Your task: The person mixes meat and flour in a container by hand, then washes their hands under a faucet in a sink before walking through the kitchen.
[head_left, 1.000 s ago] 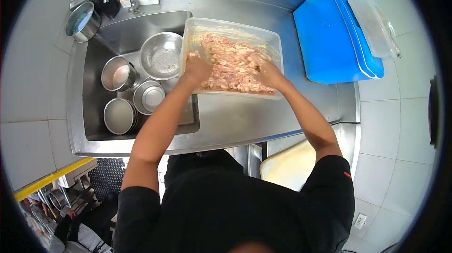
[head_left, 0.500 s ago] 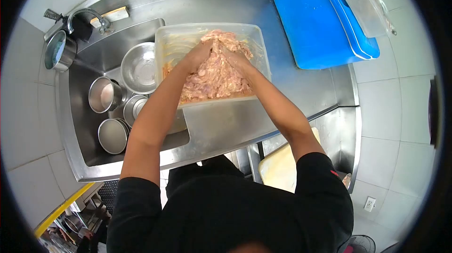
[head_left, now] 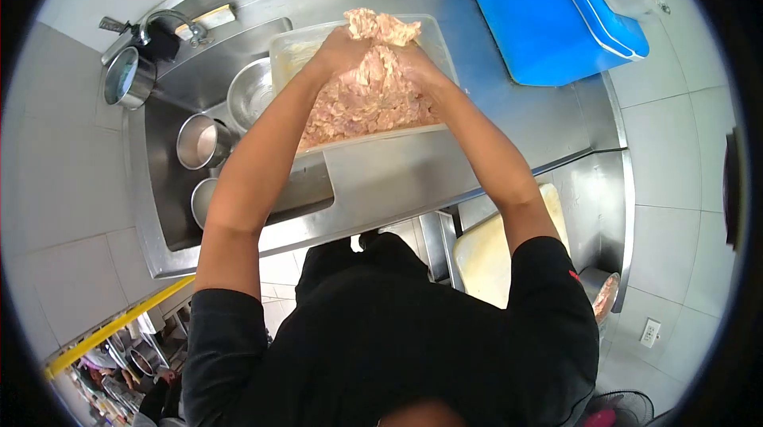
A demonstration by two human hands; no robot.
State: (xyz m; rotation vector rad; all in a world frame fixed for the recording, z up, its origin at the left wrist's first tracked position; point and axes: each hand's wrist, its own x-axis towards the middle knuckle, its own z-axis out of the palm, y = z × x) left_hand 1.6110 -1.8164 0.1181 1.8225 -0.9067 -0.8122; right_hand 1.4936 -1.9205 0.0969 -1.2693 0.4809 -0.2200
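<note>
A translucent plastic tub [head_left: 300,39] is filled with pale pink raw meat pieces [head_left: 367,107], coated in something yellowish. Over its far side, my left hand [head_left: 343,53] and my right hand [head_left: 408,61] grip a clump of raw meat [head_left: 383,27] between them from either side. Both sets of fingers curl around the clump and are partly buried in it. Some meat hangs down between my hands toward the pile below.
Left of the tub, a sink [head_left: 168,212] holds a metal colander [head_left: 253,93] and several steel pots [head_left: 199,142]. A faucet [head_left: 167,17] stands behind it. On the counter's right sits a blue bin [head_left: 548,21]. A yellowish board [head_left: 485,260] lies lower right.
Both hands have risen out of the pile toward the tub's far edge, lifting a clump of meat. The camera view has shifted slightly, moving the sink and pots rightward in the picture.
</note>
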